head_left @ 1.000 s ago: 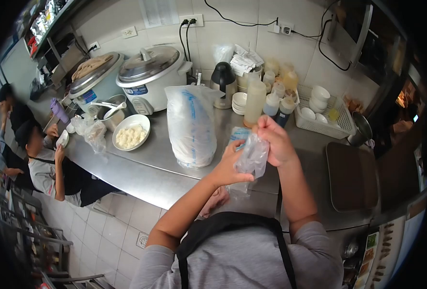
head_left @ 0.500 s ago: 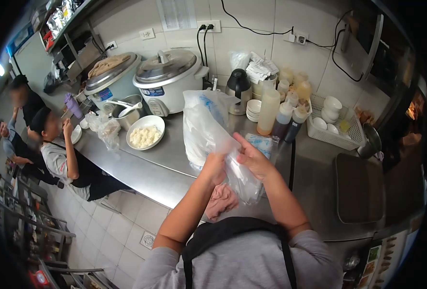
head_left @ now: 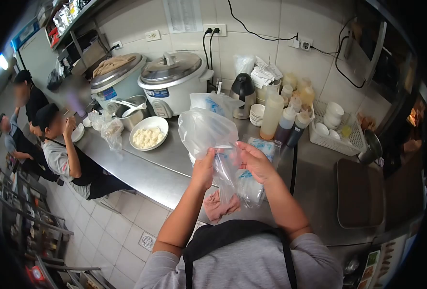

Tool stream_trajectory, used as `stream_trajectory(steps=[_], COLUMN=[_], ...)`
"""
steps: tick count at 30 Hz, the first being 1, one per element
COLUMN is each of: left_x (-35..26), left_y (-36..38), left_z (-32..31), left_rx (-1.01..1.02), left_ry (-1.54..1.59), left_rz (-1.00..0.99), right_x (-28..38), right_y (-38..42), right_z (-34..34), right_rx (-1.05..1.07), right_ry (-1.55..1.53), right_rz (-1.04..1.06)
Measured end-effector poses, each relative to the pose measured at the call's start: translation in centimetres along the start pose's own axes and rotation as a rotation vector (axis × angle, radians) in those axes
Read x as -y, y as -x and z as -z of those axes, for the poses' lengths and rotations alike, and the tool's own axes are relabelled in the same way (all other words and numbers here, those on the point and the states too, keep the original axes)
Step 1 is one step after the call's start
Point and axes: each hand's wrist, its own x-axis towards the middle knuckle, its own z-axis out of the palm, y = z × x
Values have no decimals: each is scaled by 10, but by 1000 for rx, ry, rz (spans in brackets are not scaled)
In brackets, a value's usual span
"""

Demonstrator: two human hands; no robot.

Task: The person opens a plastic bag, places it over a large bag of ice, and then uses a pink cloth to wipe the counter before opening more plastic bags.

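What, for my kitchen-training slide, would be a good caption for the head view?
Left hand and right hand hold a clear plastic bag over a steel counter.

Arms, two, bare from the elbow down, both reaching forward, the hands drawn near each other but apart.
Left forearm (head_left: 181, 212): slanting up and inward; wrist near straight.
Left grip (head_left: 204, 171): bare hand, back toward the left, fingers curled, thumb pressed in a pinch.
Right forearm (head_left: 288, 204): slanting up and inward.
Right grip (head_left: 255, 163): bare hand, fingers pointing left, thumb and fingertips pinched.
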Motion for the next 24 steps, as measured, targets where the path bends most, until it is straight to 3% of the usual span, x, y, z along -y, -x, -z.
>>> stream_trajectory(steps=[5,7,10,11,13,14,15,17,20,21,24], left_x=[-1,9,-14,-24,-44,-53,-63,-76,-91,-93,-98], left_y=[10,10,27,32,43,50,55,62,79,83,95], left_z=[5,16,28,37,53,55,59,61,49,49,41], left_rx=[-41,-54,21,152,412,348,263,279,-125,-128,-141], left_ry=[35,52,84,161,314,493,501,556,341,244,-77], left_rz=[-20,-66,111,127,161,218,199,63,-126,-207,-368], right_x=[5,6,11,13,2,-5,-11,-19,-4,10,43], right_y=[-12,-17,-31,-36,-50,-54,-54,-51,-36,-25,14], right_z=[0,4,14,20,42,49,53,47,9,-13,-66], right_rx=[-108,-136,-272,-333,-414,-447,-391,-262,-445,-506,-149], right_ry=[53,88,224,281,663,853,930,1089,1144,1140,1093], right_rz=[14,119,241,274,386,442,342,151,661,838,1163])
